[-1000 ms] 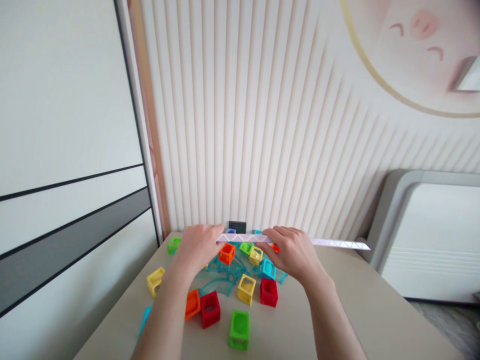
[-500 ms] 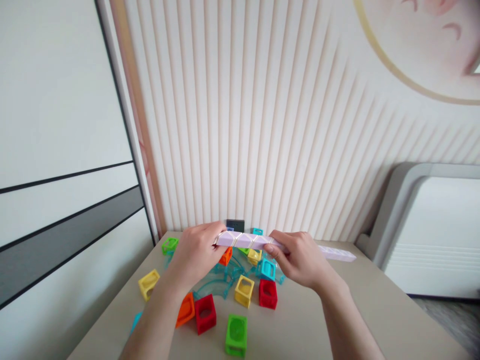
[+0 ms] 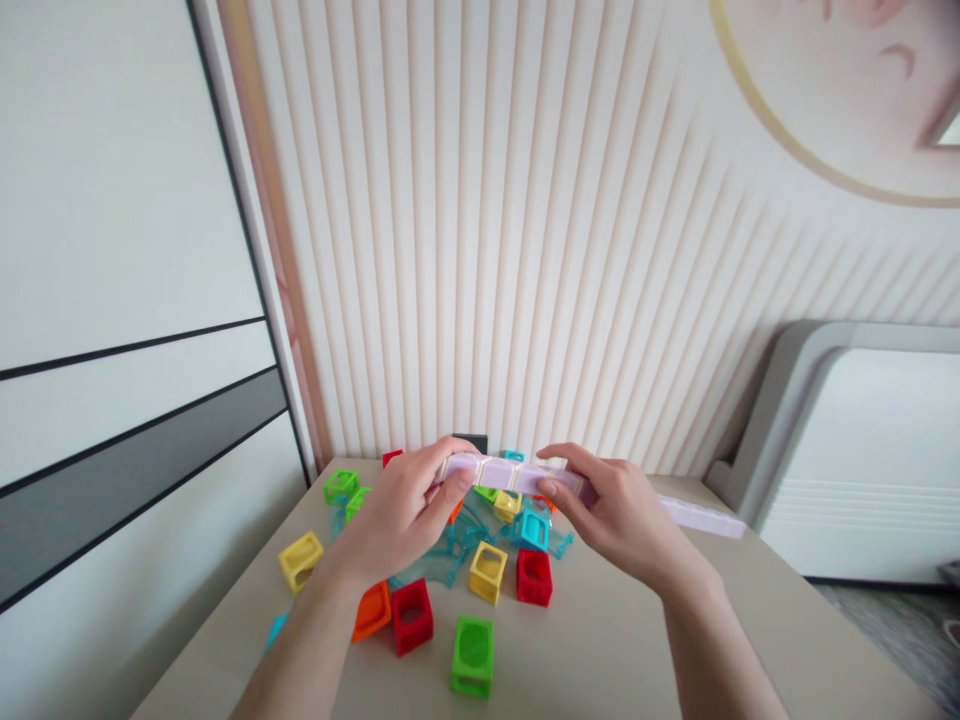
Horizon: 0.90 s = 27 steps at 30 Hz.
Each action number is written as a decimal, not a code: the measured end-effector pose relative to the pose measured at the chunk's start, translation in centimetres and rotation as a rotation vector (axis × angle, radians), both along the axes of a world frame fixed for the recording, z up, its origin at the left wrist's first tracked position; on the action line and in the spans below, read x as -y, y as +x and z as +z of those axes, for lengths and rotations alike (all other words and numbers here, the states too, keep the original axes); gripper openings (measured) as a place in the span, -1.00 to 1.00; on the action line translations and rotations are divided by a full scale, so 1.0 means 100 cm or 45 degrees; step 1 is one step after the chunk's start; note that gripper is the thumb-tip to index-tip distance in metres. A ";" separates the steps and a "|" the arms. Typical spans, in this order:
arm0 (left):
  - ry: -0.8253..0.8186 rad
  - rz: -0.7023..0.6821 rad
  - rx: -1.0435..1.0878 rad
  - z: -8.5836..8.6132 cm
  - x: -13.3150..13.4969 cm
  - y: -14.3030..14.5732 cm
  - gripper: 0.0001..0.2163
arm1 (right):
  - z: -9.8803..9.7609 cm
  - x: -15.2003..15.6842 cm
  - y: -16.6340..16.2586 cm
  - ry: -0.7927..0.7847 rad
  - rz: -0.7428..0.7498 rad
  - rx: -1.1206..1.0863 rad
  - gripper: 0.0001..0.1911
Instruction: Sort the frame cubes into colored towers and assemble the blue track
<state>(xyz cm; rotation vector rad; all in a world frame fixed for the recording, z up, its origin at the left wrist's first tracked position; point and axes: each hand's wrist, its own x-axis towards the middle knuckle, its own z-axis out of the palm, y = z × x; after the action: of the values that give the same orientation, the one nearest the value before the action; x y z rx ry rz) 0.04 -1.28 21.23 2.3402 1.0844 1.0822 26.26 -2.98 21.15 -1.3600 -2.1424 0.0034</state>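
A long pale purple segmented bar [image 3: 501, 474] is held level above the table, its far end [image 3: 705, 517] reaching out to the right. My left hand [image 3: 405, 515] pinches its left end with thumb and fingers. My right hand [image 3: 622, 515] grips the bar a little further right, fingers closed over the top. Below the bar lie hollow plastic cubes: red [image 3: 412, 616], green [image 3: 472, 655], yellow [image 3: 487, 572], red [image 3: 534, 577], teal [image 3: 532, 529] and orange [image 3: 373, 611].
The beige table [image 3: 600, 650] stands against a ribbed wall. More cubes lie at the left, yellow [image 3: 301, 560] and green [image 3: 340, 486]. Clear blue curved track pieces [image 3: 442, 560] sit among the cubes. A small black block [image 3: 471, 441] rests by the wall. A grey-framed white unit [image 3: 862, 460] stands at the right.
The bar has turned about its long axis, its triangle-patterned side giving way to a side of square segments. My left fingers have shifted to a pinch at the end; the view has tilted slightly.
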 end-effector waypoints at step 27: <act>0.601 0.182 0.197 -0.046 -0.014 0.040 -0.62 | 0.001 0.003 -0.011 -0.234 0.067 -0.162 -0.53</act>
<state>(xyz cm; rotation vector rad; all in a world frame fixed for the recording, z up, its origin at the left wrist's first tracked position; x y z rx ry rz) 4.07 0.15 16.66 2.4919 1.0388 1.7006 25.11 -3.27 21.24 -1.3655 -2.1110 0.3071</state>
